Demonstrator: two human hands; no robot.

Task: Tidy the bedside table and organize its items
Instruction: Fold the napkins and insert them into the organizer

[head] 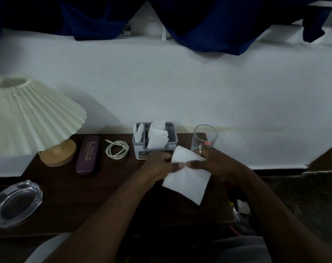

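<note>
Both hands hold one white tissue [188, 179] above the dark wooden bedside table [81, 202]. My left hand [159, 166] pinches its left edge and my right hand [208, 164] grips its upper right part; the lower half hangs loose. Just behind stands a grey tissue holder [153, 149] with several folded white tissues sticking up. A clear drinking glass [205, 137] stands to the holder's right, against the wall. Left of the holder lie a coiled white cable [116, 149] and a purple spectacle case [87, 154].
A lamp with a pleated cream shade [28, 114] and a wooden base [58, 152] fills the table's left back corner. A clear glass ashtray [15, 204] sits at the front left edge. Crumpled paper [243, 205] lies on the floor right of the table.
</note>
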